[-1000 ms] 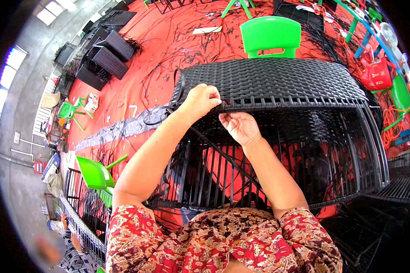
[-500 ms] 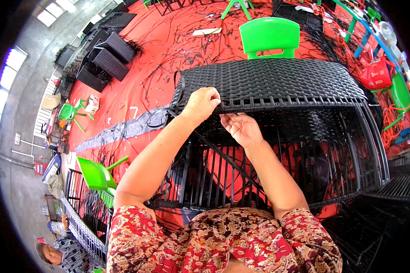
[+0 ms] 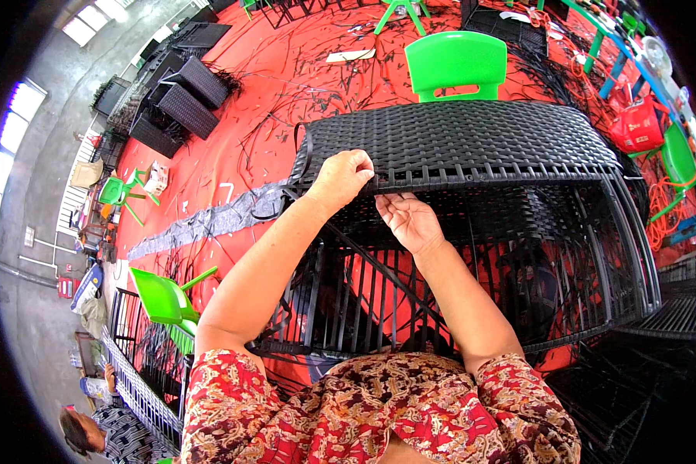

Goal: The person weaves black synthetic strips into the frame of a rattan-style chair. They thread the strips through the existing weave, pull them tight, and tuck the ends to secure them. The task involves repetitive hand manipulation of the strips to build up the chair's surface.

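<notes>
A black woven rattan chair frame [image 3: 456, 143] stands in front of me, its woven panel on top and bare slats below. My left hand [image 3: 340, 178] is closed in a pinch at the near edge of the panel, toward its left end. Just below and to the right, my right hand [image 3: 412, 223] has its palm turned up and its fingertips drawn together under that edge. What lies between the fingers of either hand is too small to make out. A loose black strip [image 3: 305, 158] loops off the panel's left end.
Beyond the frame stands a green plastic chair [image 3: 456, 66]; another green chair [image 3: 162, 298] is at the left. Strip scraps litter the red floor covering [image 3: 286, 100]. At lower left a person [image 3: 120, 429] sits by another woven frame [image 3: 143, 390]. A red bag [image 3: 638, 127] hangs at right.
My hands stay at the panel edge, with only a slight shift of the right fingers. At lower left the other person's head has turned.
</notes>
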Demonstrator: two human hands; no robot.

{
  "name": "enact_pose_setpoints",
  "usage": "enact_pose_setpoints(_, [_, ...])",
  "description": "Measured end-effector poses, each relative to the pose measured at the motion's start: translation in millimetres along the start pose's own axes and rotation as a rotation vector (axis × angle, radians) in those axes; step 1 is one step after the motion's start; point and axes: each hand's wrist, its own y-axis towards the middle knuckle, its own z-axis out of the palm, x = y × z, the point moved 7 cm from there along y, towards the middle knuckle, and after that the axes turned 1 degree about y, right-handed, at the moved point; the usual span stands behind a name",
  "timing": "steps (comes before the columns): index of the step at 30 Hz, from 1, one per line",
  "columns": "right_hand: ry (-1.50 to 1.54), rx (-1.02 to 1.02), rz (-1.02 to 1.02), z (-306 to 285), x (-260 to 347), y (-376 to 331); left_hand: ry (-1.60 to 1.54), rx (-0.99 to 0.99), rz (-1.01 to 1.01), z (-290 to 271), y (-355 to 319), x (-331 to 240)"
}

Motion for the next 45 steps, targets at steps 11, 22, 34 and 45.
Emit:
enact_pose_setpoints(11, [-0.027, 0.100, 0.000, 4.1, -0.7, 6.4, -0.027, 0.068, 0.058, 2.1, -0.3, -1.3])
enact_pose_setpoints(22, [-0.141, 0.113, -0.038, 17.0, 6.5, 4.1, -0.002, 0.110, 0.163, 2.6, 0.4, -10.3])
enact_pose_setpoints(34, [-0.019, 0.100, 0.029, 16.3, 5.7, -2.5, -0.066, -0.075, 0.241, -0.4, -2.7, -17.0])
enact_pose_setpoints(45, [-0.026, 0.075, 0.038, -8.3, 18.4, -2.1, -0.512, 0.188, -0.130, 6.8, -0.1, -23.9])
